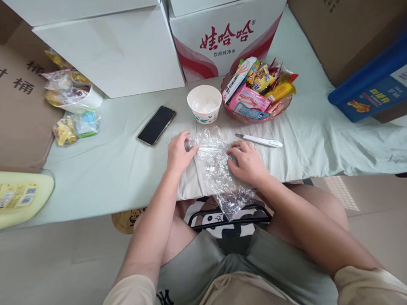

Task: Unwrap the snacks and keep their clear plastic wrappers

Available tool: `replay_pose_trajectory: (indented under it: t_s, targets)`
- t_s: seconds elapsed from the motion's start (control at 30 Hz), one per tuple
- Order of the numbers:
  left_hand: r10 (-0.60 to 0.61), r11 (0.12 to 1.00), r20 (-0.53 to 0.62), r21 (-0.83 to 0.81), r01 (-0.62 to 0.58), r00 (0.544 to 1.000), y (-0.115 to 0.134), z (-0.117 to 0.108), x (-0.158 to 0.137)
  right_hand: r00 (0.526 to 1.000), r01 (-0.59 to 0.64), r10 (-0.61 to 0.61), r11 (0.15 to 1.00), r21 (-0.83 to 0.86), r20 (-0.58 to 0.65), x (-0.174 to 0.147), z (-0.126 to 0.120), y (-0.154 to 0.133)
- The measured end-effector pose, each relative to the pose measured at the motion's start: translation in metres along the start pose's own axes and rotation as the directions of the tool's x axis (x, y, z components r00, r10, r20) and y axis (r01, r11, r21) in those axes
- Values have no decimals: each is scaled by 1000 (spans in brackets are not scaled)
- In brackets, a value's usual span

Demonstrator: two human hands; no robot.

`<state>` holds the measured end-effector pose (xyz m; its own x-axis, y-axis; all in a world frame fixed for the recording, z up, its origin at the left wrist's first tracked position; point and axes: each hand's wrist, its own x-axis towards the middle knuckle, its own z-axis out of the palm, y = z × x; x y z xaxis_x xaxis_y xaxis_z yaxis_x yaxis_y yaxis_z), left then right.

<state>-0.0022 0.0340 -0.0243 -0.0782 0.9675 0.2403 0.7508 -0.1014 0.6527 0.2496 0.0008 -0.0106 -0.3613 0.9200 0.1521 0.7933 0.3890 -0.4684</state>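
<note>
A crumpled clear plastic bag point(215, 159) lies on the cloth-covered table, its lower end hanging over the front edge. My left hand point(181, 151) is at the bag's left side, thumb and fingers curled on its edge. From the right, my right hand point(246, 162) grips the bag with bent fingers; its fingertips are partly hidden in the shiny film. Just beyond the bag stands a white paper cup point(205, 106) with translucent plastic inside. A white pen-shaped cutter point(260, 140) lies just behind my right hand.
A pink bowl point(227, 108) of wrapped snacks stands behind the cutter. A phone point(157, 125) lies left of my left hand. White cartons point(110, 51) line the back; a tub of snacks point(91, 102) sits left. A blue box point(376, 78) stands right.
</note>
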Motion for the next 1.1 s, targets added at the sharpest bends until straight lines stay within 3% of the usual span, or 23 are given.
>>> replay_pose_trajectory:
  t_s: [0.13, 0.27, 0.37, 0.5, 0.63, 0.7, 0.77, 0.83, 0.9, 1.0, 1.1]
  targets:
    - [-39, 959, 30, -281, 46, 999, 4, 0, -2, 1000, -16, 16, 1000, 18, 11, -4, 0, 0]
    - [-63, 764, 88, -637, 105, 994, 17, -4, -6, 999, -39, 36, 981, 190, 19, -3, -2, 2]
    - [-47, 641, 119, -758, 122, 992, 25, -10, -9, 999, -39, 24, 935, 353, 46, 2, -1, 5]
    - [-35, 563, 169, -811, 159, 985, 27, -19, -12, 998, -40, 7, 872, 487, 69, 10, -1, 5]
    - [-56, 579, 162, -799, 165, 985, 24, -25, -12, 989, -120, 45, 800, 588, 140, 13, -4, -2]
    - [-36, 582, 216, -789, 196, 976, 24, -25, -12, 987, -152, 89, 766, 625, 131, 12, -6, -5]
    - [24, 540, 351, -792, 284, 936, 24, -22, -12, 988, -155, 123, 743, 651, 95, 12, -8, -7]
    - [81, 514, 490, -767, 385, 868, 24, -17, -15, 985, -156, 160, 729, 667, 56, 13, -8, -7]
    - [72, 575, 549, -705, 416, 833, 26, -10, -18, 980, -163, 197, 716, 679, 28, 13, -7, -5]
    - [2, 718, 467, -617, 324, 884, 26, -1, -22, 976, -170, 214, 702, 691, 22, 12, -6, -2]
    - [0, 773, 395, -583, 250, 919, 24, 2, -25, 979, -170, 199, 706, 688, 38, 10, -6, -2]
